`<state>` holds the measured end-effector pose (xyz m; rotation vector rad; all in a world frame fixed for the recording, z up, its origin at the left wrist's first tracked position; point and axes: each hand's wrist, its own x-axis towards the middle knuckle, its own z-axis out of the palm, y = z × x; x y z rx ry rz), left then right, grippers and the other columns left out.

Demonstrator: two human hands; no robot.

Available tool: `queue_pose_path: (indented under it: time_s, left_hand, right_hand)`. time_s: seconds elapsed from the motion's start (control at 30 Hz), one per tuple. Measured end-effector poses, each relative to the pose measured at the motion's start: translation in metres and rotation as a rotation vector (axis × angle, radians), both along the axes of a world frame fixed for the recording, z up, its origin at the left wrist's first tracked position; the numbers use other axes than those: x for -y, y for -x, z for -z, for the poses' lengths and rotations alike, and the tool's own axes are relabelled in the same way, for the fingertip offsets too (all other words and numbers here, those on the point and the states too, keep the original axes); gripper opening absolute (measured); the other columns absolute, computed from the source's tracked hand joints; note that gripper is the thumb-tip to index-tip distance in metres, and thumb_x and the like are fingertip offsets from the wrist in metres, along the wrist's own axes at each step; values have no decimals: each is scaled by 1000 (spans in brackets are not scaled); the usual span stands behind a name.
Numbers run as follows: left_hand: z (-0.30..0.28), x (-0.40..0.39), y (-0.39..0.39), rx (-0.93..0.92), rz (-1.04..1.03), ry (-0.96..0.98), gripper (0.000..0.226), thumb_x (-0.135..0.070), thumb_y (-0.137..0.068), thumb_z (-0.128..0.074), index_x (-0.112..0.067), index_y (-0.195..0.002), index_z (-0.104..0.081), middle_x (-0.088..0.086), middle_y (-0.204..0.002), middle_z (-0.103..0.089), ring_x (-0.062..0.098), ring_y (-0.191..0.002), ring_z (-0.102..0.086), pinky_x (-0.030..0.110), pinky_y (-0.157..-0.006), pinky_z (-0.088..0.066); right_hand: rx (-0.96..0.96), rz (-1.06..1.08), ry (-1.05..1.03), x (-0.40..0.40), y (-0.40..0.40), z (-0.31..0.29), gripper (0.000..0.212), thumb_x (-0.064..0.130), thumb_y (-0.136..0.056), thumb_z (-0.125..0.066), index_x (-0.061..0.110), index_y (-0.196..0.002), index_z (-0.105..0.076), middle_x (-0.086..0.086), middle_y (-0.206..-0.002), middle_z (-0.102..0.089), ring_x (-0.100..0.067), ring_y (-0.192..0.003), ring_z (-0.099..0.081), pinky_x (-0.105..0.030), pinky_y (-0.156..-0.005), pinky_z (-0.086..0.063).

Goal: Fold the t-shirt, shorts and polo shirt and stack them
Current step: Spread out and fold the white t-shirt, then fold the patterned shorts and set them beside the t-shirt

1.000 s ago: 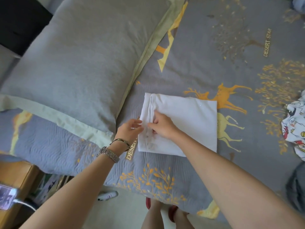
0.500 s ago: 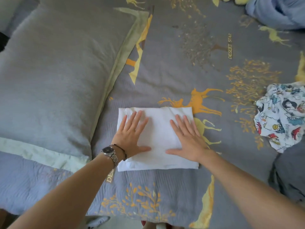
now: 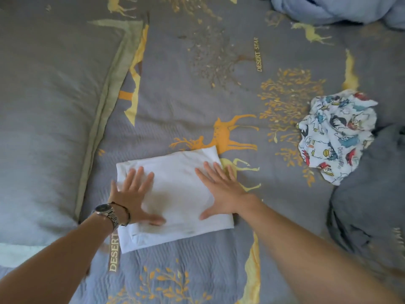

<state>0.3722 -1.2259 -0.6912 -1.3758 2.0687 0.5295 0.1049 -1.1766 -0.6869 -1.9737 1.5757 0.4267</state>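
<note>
Now we are pressing the white folded shirt [image 3: 175, 194] flat on the bed cover [image 3: 197, 84]. Our left hand [image 3: 133, 196] is lying open on it, fingers spread and holding nothing. Our right hand [image 3: 221, 194] is lying open too, near the shirt's far side from the pillow [image 3: 54, 106], with some fingertips reaching past the edge.

We are guessing this is fold 1 of 3. To do it well, we are pushing softly from the middle out to the edges, so the bumps go away and the corners stay lined up.

The cartoon-print clothes [image 3: 335, 137] are lying crumpled, well apart from the shirt, farther from the pillow. A dark grey garment [image 3: 368, 205] is lying just beside them.
</note>
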Motion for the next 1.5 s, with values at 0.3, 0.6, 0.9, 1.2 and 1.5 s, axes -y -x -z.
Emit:
queue_pose_path:
  time_s: [0.3,0.6,0.9,1.2,1.5]
  left_hand:
    - [-83,62,121,-111,-135,227,28,-37,-90,-42,-22,-105,-60,7,-111,-64,29,-101,-59,34,-82,-44]
    - [-68,36,348,-492,-385,92,18,-34,-86,-52,-22,-89,-64,12,-104,-69,33,-99,-62,36,-81,-49]
    - [-14,-3,499,-700,-688,-46,33,-27,-80,-67,-19,-111,-65,4,-126,-51,19,-112,-52,27,-92,-42]
    - [-33,-5,477,-790,-744,36,39,-15,-83,-61,-17,-122,-57,9,-127,-54,25,-112,-54,25,-86,-42]
    - [-67,42,397,-860,-864,279,28,-10,-86,-54,-17,-112,-61,14,-100,-61,26,-68,-57,37,-76,-51]
  right_hand:
    - [8,346,287,-32,175,-80,50,29,-85,-60,26,-133,-46,0,-131,-57,-22,-125,-48,-35,-111,-24]
    - [18,875,352,-33,346,-90,38,18,-81,-65,19,-118,-60,-7,-121,-62,-29,-105,-59,-39,-85,-50]
    - [138,657,361,-20,436,-37,36,15,-79,-70,20,-114,-64,-5,-153,-24,-30,-141,-18,-43,-114,-17]
    - [104,524,463,-8,429,-26,33,28,-84,-63,16,-115,-61,-5,-123,-60,-25,-121,-49,-45,-113,-16]
    - [518,1001,585,7,415,-88,31,17,-75,-75,13,-92,-50,7,-79,-53,-5,-63,-47,-18,-60,-37]
